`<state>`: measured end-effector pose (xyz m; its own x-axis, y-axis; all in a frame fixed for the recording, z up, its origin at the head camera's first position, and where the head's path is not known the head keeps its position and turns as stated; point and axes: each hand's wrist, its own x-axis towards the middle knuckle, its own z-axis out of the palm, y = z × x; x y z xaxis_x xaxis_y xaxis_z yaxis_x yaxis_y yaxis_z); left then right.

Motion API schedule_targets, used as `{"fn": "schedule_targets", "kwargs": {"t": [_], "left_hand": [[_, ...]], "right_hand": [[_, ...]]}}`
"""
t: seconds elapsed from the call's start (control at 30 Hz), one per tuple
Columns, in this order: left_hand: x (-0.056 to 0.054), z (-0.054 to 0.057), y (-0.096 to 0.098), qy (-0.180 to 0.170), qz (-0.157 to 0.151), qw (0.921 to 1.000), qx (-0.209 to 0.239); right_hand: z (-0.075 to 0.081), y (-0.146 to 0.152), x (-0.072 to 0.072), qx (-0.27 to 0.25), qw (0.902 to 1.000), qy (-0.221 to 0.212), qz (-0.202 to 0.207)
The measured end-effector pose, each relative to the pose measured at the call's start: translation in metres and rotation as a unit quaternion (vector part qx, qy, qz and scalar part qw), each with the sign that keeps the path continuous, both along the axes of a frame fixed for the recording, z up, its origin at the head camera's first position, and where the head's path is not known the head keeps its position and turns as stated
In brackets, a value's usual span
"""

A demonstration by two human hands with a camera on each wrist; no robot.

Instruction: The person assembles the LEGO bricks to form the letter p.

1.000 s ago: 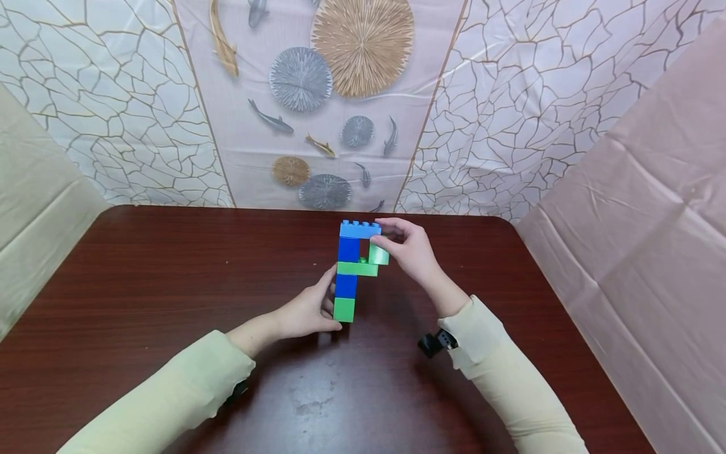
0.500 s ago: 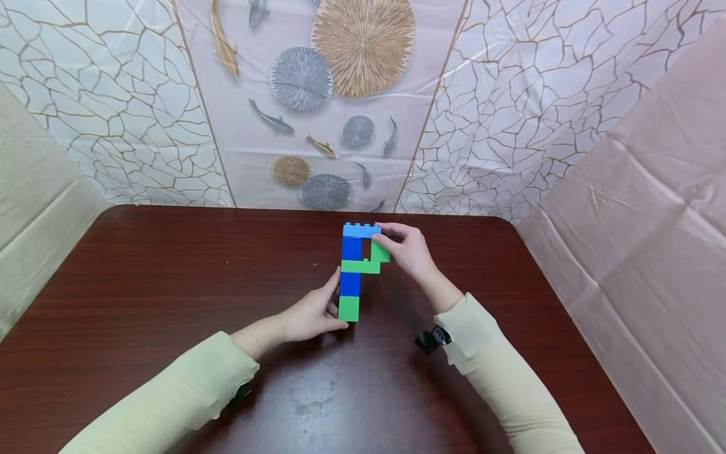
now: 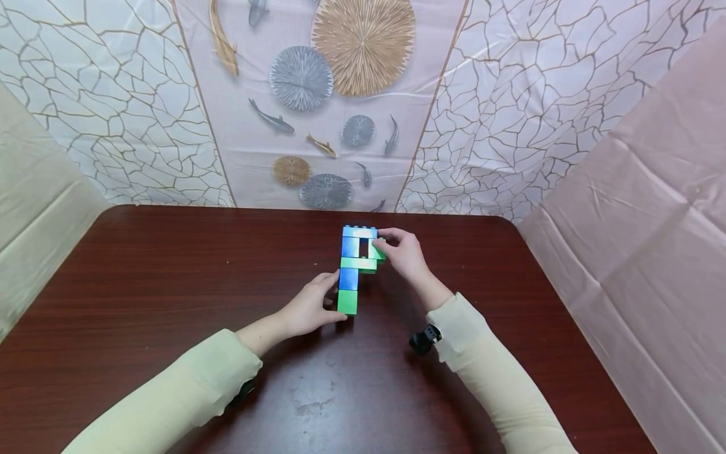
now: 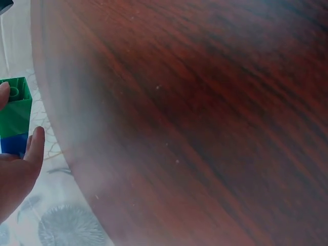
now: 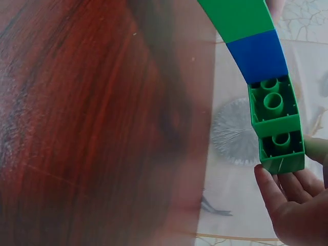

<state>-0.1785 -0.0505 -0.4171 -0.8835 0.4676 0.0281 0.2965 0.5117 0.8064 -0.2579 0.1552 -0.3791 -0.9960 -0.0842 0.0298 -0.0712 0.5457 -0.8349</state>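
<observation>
A P-shaped build of green and blue toy building blocks (image 3: 349,279) is between my two hands in the head view. My left hand (image 3: 309,308) holds its lower end, the thumb by the bottom green block (image 3: 348,302). At the upper right, my right hand (image 3: 405,255) pinches the green block (image 3: 376,250) under the light blue top block (image 3: 360,232). The left wrist view shows the hollow underside of a green block (image 4: 16,115) at the fingers. In the right wrist view, open undersides of green blocks (image 5: 277,125) show above my fingers, below a blue block (image 5: 260,56).
A dark reddish-brown table (image 3: 170,277) lies under the hands, with a worn patch near its front. Patterned cloth (image 3: 482,126) hangs behind its far edge. Pale fabric walls (image 3: 629,208) stand at both sides. A small black device (image 3: 424,340) is on the right wrist.
The build has shifted slightly right overall, and its top now leans away, so it looks shorter. My right hand has come a little left and down with it. Both hands keep their hold.
</observation>
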Motion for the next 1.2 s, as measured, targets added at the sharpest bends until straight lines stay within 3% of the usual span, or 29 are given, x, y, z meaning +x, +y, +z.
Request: {"fn": "schedule_targets", "kwargs": {"t": [0.37,0.77,1.2], "left_hand": [[-0.002,-0.007,0.003,-0.034,0.019,0.9992,0.001],[0.002,-0.018,0.004,-0.067,0.035,0.9971,-0.005],[0.001,-0.023,0.006,-0.078,0.035,0.9963,-0.008]], "right_hand": [[-0.018,-0.004,-0.009,0.007,0.9995,-0.031,0.002],[-0.04,-0.003,-0.012,0.052,0.9969,-0.048,0.033],[-0.049,-0.003,-0.011,0.083,0.9938,-0.06,0.043]]}}
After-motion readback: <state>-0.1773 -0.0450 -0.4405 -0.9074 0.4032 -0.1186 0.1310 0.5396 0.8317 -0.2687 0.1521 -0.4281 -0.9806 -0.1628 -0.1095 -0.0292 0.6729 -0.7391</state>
